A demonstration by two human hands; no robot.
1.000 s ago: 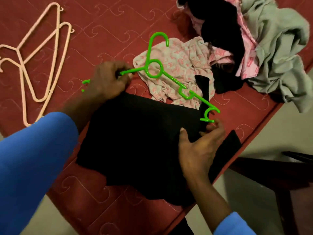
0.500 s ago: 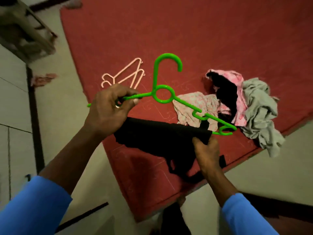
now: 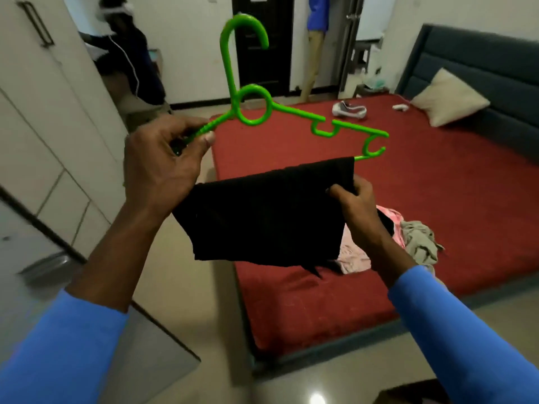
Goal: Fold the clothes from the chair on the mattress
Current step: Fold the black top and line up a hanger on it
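A bright green hanger [image 3: 250, 112] is held up in the air, with a folded black garment [image 3: 262, 217] draped over its lower bar. My left hand [image 3: 163, 167] grips the hanger's left arm. The garment's right edge, just below the hanger's right end, is pinched by my right hand [image 3: 354, 205]. Below them lies the red mattress [image 3: 437, 193]. A small heap of clothes rests on its near edge: a pink piece [image 3: 354, 255], a grey-green piece [image 3: 420, 240] and some black fabric, partly hidden behind my right hand.
White wardrobe doors [image 3: 52, 118] stand at the left. A beige pillow [image 3: 449, 102] leans on the dark headboard [image 3: 481, 62]. A white-grey item [image 3: 348, 110] lies at the mattress's far edge. A person [image 3: 125, 53] is by the far wall, near a dark door [image 3: 262, 42].
Both hands have lifted the hanger and black garment off the mattress into the air. My view has risen from the mattress to the whole room.
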